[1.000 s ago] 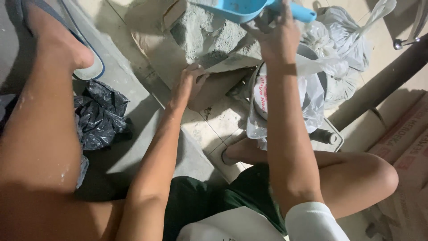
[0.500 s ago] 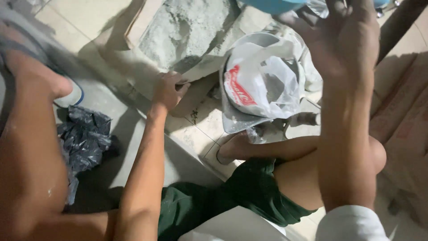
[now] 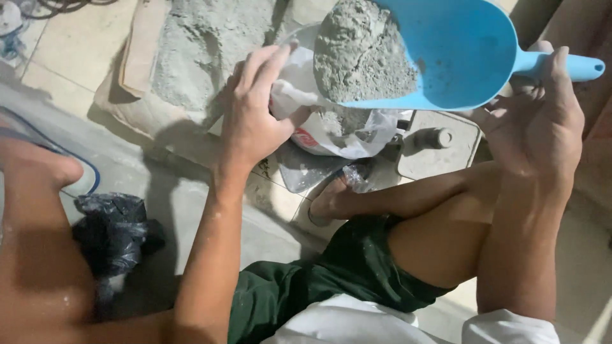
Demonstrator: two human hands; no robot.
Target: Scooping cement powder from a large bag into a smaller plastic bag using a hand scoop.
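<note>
Holding a heaped blue scoop (image 3: 446, 57) of grey powder, right hand (image 3: 535, 121) fingers wrapped round its handle, directly over white plastic bag (image 3: 338, 127). Left hand (image 3: 258, 108) fingers pinch bag's rim open. Risk: slack rim folds, powder spills onto tiles.

The wide plastic scoop (image 3: 459, 57) is sky blue, its heap of powder (image 3: 363, 54) a dull, mottled grey. At seven o'clock of it, the thin plastic bag (image 3: 338, 130) is white with a red patch. The paper sack (image 3: 137, 64) at nine o'clock is tan, dusted grey. The crumpled bag (image 3: 111, 232) is glossy black, the shorts (image 3: 319, 280) dark green.
</note>
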